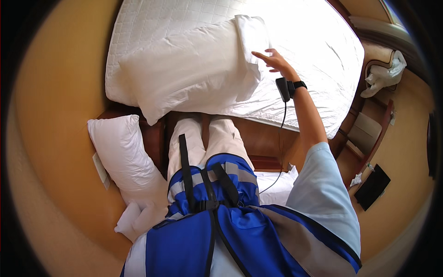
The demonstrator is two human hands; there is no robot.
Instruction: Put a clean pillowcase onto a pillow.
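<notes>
My right hand (pixel 276 63), its fingers apart and holding nothing, is by the open-looking end of a white pillowcase (pixel 254 45). Whether a fingertip touches the cloth I cannot tell. The pillow (pixel 187 65) inside that case lies slantwise on a bed, one corner hanging over the near edge. Beneath it is a white quilted mattress cover (pixel 152 17), wrinkled on the right. A black device (pixel 283 89) with a cable is strapped to my right wrist. My left hand is out of view.
Close at my left, a second white pillow (pixel 117 149) leans by the wall over a dark wooden nightstand (pixel 152 142). More white bedding (pixel 273 185) shows behind my right side. Further right are a chair (pixel 394 74) bearing white cloth, a wooden desk (pixel 372 152) and a wall-mounted screen (pixel 372 187).
</notes>
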